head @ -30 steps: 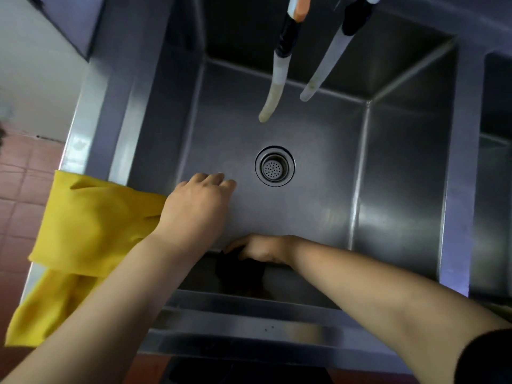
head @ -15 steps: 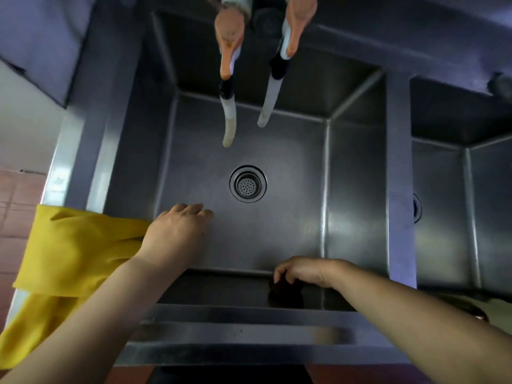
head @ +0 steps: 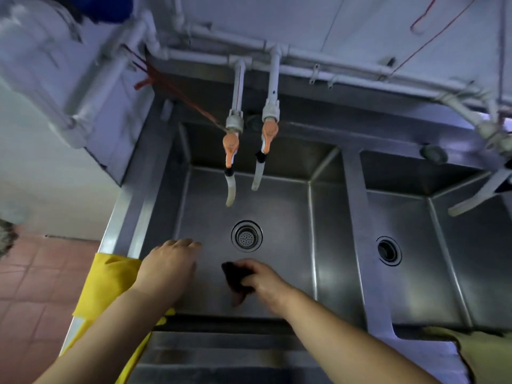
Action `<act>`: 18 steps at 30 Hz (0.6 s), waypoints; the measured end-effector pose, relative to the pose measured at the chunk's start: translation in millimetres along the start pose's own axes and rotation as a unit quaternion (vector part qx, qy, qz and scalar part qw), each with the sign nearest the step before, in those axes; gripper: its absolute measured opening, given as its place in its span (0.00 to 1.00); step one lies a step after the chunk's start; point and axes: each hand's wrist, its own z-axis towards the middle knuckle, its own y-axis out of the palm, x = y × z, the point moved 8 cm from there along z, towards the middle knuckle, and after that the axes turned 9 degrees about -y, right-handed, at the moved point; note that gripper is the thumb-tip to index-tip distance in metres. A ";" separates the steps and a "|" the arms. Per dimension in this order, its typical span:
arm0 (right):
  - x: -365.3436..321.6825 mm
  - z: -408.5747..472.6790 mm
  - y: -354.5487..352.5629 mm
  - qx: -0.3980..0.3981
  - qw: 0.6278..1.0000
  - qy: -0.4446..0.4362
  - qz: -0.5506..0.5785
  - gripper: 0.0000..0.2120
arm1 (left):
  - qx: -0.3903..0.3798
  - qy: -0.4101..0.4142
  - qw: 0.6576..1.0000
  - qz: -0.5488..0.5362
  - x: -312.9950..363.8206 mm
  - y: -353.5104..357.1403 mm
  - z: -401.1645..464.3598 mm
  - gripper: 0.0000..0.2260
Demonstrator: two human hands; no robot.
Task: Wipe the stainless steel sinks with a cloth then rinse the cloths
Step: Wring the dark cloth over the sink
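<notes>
Sinks: two (head: 327, 245). Right hand (head: 266, 281) fingers grip one dark cloth (head: 235, 275); left hand (head: 169, 267) apparently flat, fingers relaxed.

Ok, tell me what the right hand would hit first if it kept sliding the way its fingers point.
The right hand, gripping the dark cloth, points up-left across the basin floor. The left hand seems closest in that line, though depth is unclear; the drain lies just right of it.

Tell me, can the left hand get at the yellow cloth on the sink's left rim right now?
Probably yes: the left hand holds nothing and the yellow cloth hangs uncovered right beside its wrist.
</notes>
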 end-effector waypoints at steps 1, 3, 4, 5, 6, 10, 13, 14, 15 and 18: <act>-12.2 -8.2 -12.0 0.040 0.998 -0.019 0.051 0.22 | 0.003 -0.002 1.000 -0.006 2.6 -5.4 -3.5 0.15; -34.7 -25.5 -26.3 0.079 0.985 -0.052 0.144 0.20 | 0.011 -0.003 0.999 -0.038 13.7 -17.6 -10.2 0.16; -47.7 -34.4 -29.0 0.084 0.977 -0.072 0.181 0.19 | 0.016 0.000 0.998 -0.062 22.0 -24.7 -13.1 0.18; -61.2 -43.2 -29.9 0.086 0.969 -0.094 0.212 0.18 | 0.024 0.009 0.996 -0.090 32.1 -32.7 -15.7 0.20; -74.6 -51.9 -29.1 0.084 0.960 -0.115 0.241 0.17 | 0.037 0.023 0.992 -0.121 43.4 -42.2 -18.6 0.22; -116.8 -84.2 -17.7 0.052 0.929 -0.181 0.319 0.17 | 0.076 0.059 0.963 -0.253 77.1 -84.2 -31.6 0.20; -134.6 -106.3 -14.5 0.041 0.917 -0.227 0.326 0.17 | 0.113 0.061 0.936 -0.329 83.5 -108.9 -40.0 0.15; -137.1 -112.0 -15.8 0.047 0.914 -0.233 0.327 0.17 | 0.125 0.066 0.930 -0.340 84.9 -114.9 -42.5 0.12; -138.6 -117.0 -17.1 0.052 0.914 -0.235 0.327 0.17 | 0.132 0.071 0.925 -0.350 85.8 -119.5 -44.7 0.11; -138.1 -128.7 -24.2 0.088 0.928 -0.222 0.285 0.16 | 0.118 0.078 0.911 -0.387 87.0 -125.6 -49.7 0.11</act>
